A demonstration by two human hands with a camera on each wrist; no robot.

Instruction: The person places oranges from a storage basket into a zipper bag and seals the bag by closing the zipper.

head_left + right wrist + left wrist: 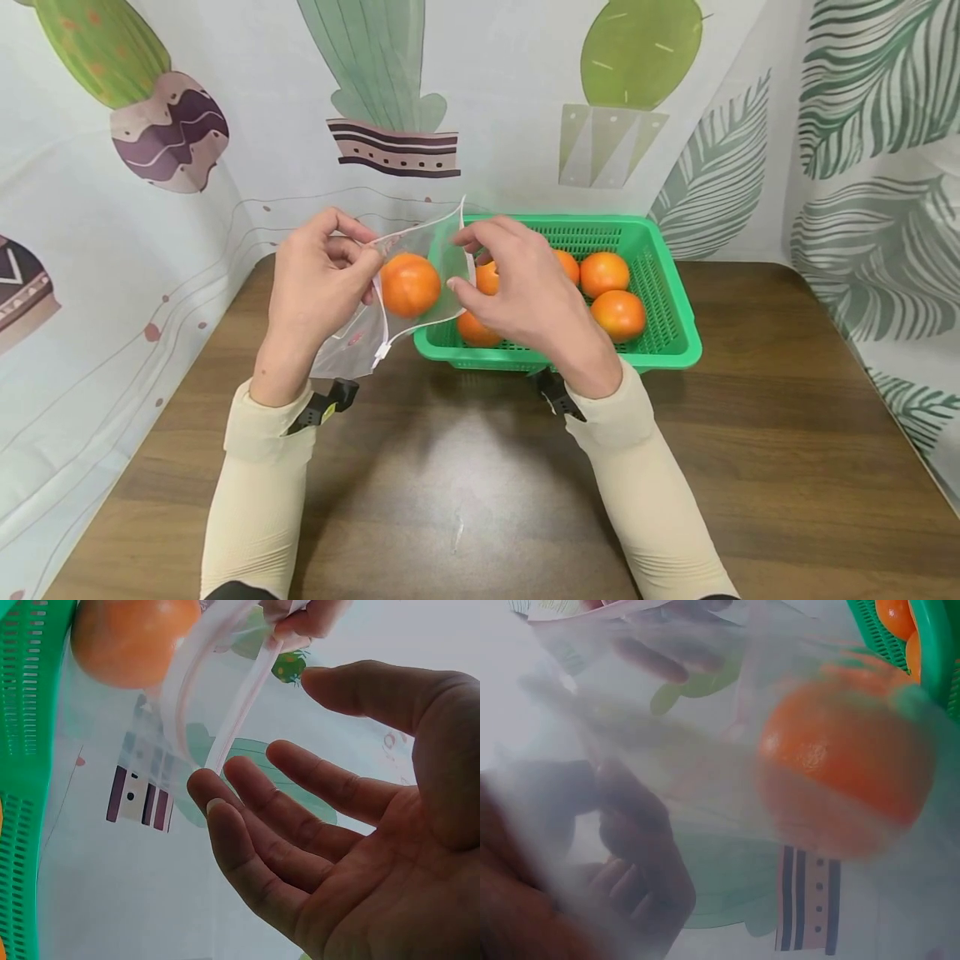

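A clear zip bag [352, 354] with a white slider on its rim hangs between the two hands. Inside it, an orange [409, 285] shows through the plastic; the left wrist view has the same orange [847, 769] blurred behind film. With thumb and fingertips, the left hand [318, 279] pinches the bag's left rim. At the opposite rim the right hand [525, 287] is spread with loosely bent fingers. In the right wrist view that hand [352, 817] grips nothing, its fingertips close to the zip strip [240, 712]; whether they touch it I cannot tell.
Behind and to the right, a green plastic basket [678, 333] stands on the brown wooden table [450, 500], partly under the right hand. Several oranges [618, 315] lie in it. A cactus-patterned cloth [510, 100] hangs at the back and sides.
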